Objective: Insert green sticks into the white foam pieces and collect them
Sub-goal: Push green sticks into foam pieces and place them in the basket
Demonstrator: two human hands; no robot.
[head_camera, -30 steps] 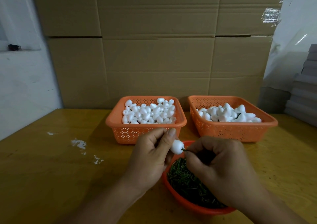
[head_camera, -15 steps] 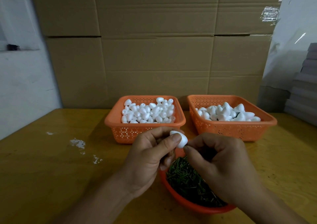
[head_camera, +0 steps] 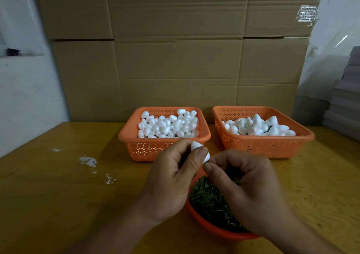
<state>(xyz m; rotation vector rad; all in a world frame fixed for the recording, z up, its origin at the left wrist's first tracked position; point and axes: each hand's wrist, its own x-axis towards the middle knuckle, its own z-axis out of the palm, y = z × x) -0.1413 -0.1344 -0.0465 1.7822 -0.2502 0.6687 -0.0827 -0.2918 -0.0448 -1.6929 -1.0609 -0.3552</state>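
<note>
I am mid-cycle here, with one small white egg-shaped foam piece [head_camera: 200, 152] held just above the near rim of the round orange plastic bowl [head_camera: 218, 232] that carries the loose heap of thin green sticks [head_camera: 208, 201]. My left hand [head_camera: 171, 183] pinches that foam piece between thumb and curled fingers, and my right hand [head_camera: 245, 189] is curled with its fingertips drawn together right against the piece's lower end, the two hands touching or nearly so. I judge that the right hand is pressing a stick into the foam, but the stick itself is hidden behind the fingers, so I cannot tell how deep it sits or whether it is in at all. Beyond the bowl and to its left stands a square perforated orange plastic basket [head_camera: 134, 137] heaped with small white foam pieces [head_camera: 169, 125], which I take to be the untouched supply. Beyond the bowl and to its right stands a second perforated orange basket [head_camera: 303, 137] with a lower heap of white foam pieces [head_camera: 257, 126], a speck of green showing among them, so I take this as the collecting basket. Judging by the full supply and the deep heap of sticks, most of the work is left. Everything rests on the yellow wooden table [head_camera: 58, 195].
</note>
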